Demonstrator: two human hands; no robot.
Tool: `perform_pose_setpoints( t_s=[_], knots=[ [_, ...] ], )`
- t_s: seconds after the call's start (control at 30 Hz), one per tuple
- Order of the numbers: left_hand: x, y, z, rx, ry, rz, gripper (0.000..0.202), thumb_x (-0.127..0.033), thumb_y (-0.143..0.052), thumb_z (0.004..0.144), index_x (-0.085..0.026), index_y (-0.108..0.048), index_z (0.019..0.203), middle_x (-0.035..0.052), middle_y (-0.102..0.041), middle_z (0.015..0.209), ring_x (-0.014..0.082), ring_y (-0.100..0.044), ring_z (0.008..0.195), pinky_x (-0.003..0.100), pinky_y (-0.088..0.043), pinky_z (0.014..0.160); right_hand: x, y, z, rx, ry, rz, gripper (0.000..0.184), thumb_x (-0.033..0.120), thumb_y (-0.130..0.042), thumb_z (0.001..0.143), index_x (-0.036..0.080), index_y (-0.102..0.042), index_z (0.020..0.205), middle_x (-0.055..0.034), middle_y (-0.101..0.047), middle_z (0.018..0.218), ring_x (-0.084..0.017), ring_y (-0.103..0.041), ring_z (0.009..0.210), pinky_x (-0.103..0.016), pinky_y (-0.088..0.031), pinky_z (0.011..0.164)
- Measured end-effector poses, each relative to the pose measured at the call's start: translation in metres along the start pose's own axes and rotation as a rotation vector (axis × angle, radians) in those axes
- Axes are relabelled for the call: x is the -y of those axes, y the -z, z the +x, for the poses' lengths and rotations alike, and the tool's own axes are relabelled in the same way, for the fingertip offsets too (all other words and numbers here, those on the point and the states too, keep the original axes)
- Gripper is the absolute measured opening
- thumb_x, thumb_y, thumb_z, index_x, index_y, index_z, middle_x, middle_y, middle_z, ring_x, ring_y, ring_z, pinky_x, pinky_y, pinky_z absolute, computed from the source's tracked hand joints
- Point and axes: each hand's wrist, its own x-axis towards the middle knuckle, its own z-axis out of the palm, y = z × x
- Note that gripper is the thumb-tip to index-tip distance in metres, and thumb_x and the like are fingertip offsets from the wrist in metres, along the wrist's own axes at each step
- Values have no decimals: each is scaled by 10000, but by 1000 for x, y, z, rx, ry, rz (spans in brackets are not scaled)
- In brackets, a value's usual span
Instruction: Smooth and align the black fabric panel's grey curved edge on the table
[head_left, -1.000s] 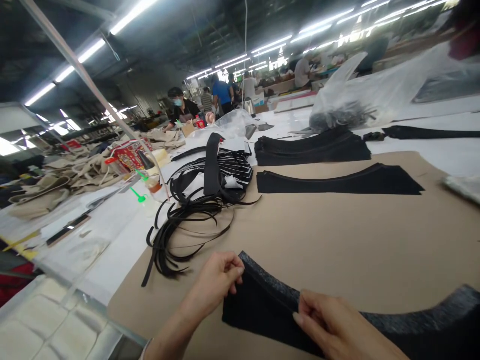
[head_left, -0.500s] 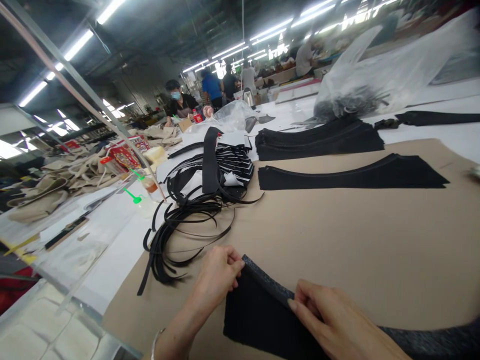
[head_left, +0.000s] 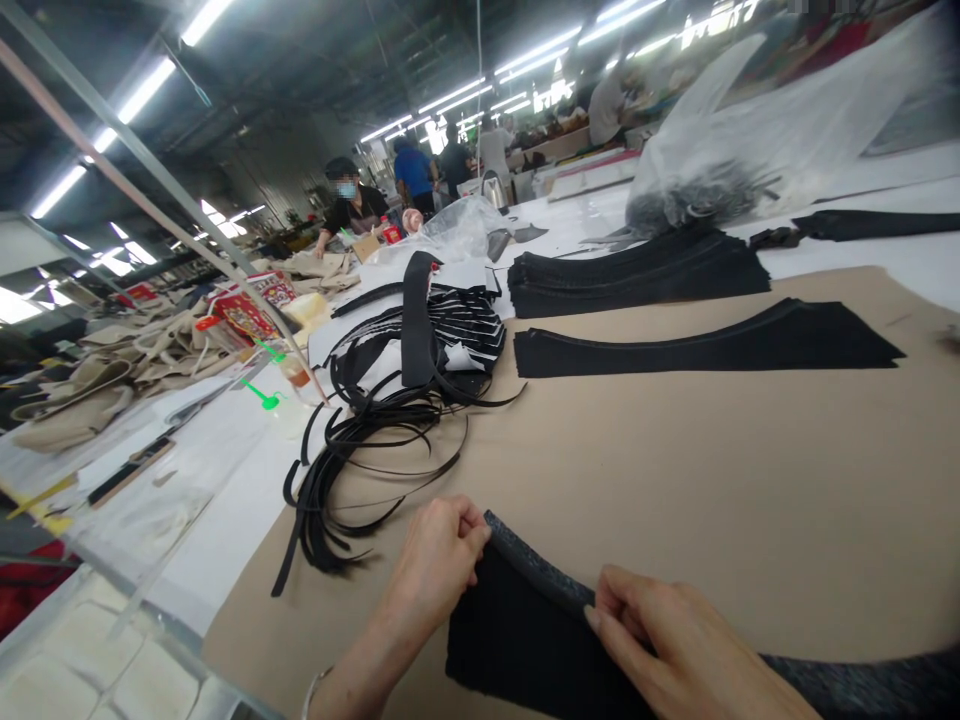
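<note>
A black fabric piece (head_left: pixel 517 630) with a rolled, speckled top edge lies on brown paper (head_left: pixel 675 470) at the near edge. My left hand (head_left: pixel 439 555) is closed, pinching the piece's left corner. My right hand (head_left: pixel 675 650) pinches the folded edge further right, fingers pressed onto it. A tangle of thin black strips (head_left: pixel 367 450) lies just beyond my left hand.
One flat black cut piece (head_left: pixel 705 345) lies on the paper; a stack of similar pieces (head_left: pixel 637 275) sits behind it. Further back are a clear plastic bag (head_left: pixel 750 150), beige fabric heaps (head_left: pixel 120 360) at left, a green-capped bottle (head_left: pixel 281 405), and other people (head_left: pixel 352 205).
The view tilted slightly. My hands stay pinched on the black piece's edge, with the right hand shifted a little along it.
</note>
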Motion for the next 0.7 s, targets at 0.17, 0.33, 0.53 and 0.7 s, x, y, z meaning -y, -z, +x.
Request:
perform_pose_setpoints(
  t_s=[0.17, 0.33, 0.53, 0.7],
  knots=[
    [4, -5, 1, -3, 8, 5, 147, -230, -511, 821, -169, -594, 716, -27, -600, 562, 100, -566, 421, 171, -358, 394, 0, 1, -1, 8, 3, -5, 257, 250, -355, 934, 213, -480, 713, -41, -621, 691, -184, -573, 651, -259, -320, 568],
    [7, -9, 4, -4, 25, 19, 138, -214, -514, 825, -168, -588, 718, -30, -598, 568, 97, -564, 415, 171, -360, 390, 1, 1, -3, -6, -3, -5, 268, 250, -341, 938, 212, -480, 711, -38, -621, 689, -184, -568, 645, -264, -310, 568],
    [5, -9, 5, -7, 38, 65, 170, -239, -517, 845, -176, -572, 697, -35, -588, 537, 97, -552, 404, 178, -358, 412, -1, 0, 1, 2, -3, -15, 262, 224, -346, 932, 207, -490, 714, -36, -618, 681, -183, -566, 646, -267, -303, 583],
    [1, -9, 2, -31, 32, 134, 178, -234, -523, 856, -181, -567, 692, -36, -573, 518, 99, -541, 414, 190, -336, 454, -1, 0, 2, -2, -22, -38, 260, 217, -355, 935, 201, -493, 715, -40, -612, 685, -181, -558, 647, -267, -298, 589]
  ],
)
